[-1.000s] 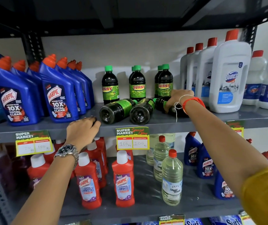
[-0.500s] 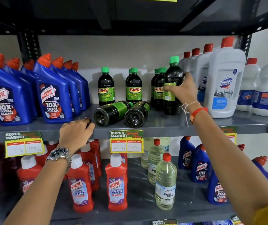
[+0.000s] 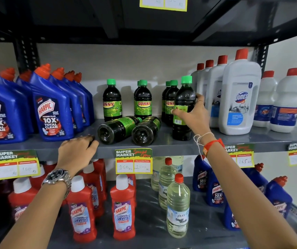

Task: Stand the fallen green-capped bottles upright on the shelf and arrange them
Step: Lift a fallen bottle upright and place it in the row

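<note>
My right hand grips a dark green-capped bottle that stands upright on the grey shelf, in front of two other upright bottles. Two green-capped bottles lie on their sides with their bases toward me: the left fallen bottle and the right fallen bottle. Behind them stand more upright bottles, one at the left and a pair in the middle. My left hand rests on the shelf's front edge, fingers curled, holding nothing.
Blue Harpic bottles crowd the shelf's left side; white Domex bottles stand at the right. Price tags hang on the shelf edge. The lower shelf holds red Harpic bottles and clear bottles.
My right hand lifted the rightmost fallen bottle from lying to standing and set it down in front of the upright pair. My left hand stayed on the shelf edge.
</note>
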`<state>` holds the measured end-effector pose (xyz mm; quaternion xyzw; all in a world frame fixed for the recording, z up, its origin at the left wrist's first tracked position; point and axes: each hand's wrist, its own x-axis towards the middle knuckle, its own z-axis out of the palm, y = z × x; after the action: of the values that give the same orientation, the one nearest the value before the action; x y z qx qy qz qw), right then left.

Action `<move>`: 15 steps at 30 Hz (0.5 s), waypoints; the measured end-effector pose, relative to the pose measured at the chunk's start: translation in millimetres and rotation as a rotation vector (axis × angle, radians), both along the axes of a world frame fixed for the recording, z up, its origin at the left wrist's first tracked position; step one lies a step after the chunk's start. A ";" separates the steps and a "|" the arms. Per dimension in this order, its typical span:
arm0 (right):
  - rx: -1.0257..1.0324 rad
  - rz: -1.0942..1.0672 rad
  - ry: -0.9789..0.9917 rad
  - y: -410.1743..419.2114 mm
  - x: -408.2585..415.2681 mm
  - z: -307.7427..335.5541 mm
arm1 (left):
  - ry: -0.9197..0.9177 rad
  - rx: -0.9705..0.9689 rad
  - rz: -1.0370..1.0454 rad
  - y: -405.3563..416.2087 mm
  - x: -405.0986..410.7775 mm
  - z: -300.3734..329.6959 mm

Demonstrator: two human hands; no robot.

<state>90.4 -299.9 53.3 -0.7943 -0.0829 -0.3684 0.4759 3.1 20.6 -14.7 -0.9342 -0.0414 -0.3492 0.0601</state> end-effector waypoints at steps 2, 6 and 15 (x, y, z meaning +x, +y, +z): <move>-0.103 -0.159 0.031 2.7 -5.2 -1.5 | 0.013 0.019 0.011 -0.4 0.0 -0.4; -0.143 -0.313 0.020 8.0 -10.5 -10.8 | -0.001 -0.038 0.001 -1.8 -0.9 0.4; 0.314 0.332 0.227 -20.0 9.1 -10.6 | -0.010 -0.074 -0.009 -1.5 -0.3 -0.9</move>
<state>99.5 -319.9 42.7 -0.7225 -0.1002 -0.2018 0.6536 2.8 19.2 -15.6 -0.9342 -0.0507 -0.3524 0.0237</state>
